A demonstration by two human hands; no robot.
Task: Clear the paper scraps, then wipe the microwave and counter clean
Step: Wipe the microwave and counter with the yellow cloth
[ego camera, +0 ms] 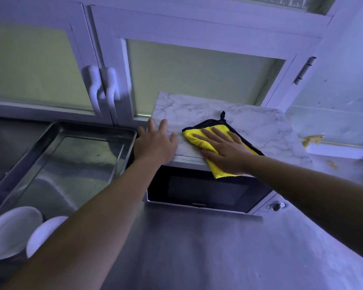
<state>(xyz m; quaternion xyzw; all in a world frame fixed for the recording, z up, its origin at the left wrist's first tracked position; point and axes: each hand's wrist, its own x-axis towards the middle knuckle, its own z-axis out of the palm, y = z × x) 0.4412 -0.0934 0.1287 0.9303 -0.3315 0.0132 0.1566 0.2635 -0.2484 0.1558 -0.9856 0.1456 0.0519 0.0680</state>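
The microwave [205, 191] stands on a steel counter [193, 252], its top [266, 126] covered in a marble pattern and its dark door facing me. A yellow cloth [197, 139] with a black edge and loop lies on the front part of the top and hangs a little over the front edge. My right hand [224, 149] presses flat on the cloth with straight fingers. My left hand [155, 143] rests flat on the top's left front corner, fingers spread. No paper scraps show in view.
A steel tray [19, 170] leans at the left of the microwave. Two white bowls [13, 231] sit at the lower left. White cabinet doors with curved handles [102, 88] rise behind. A knob [277, 206] is on the microwave's right side.
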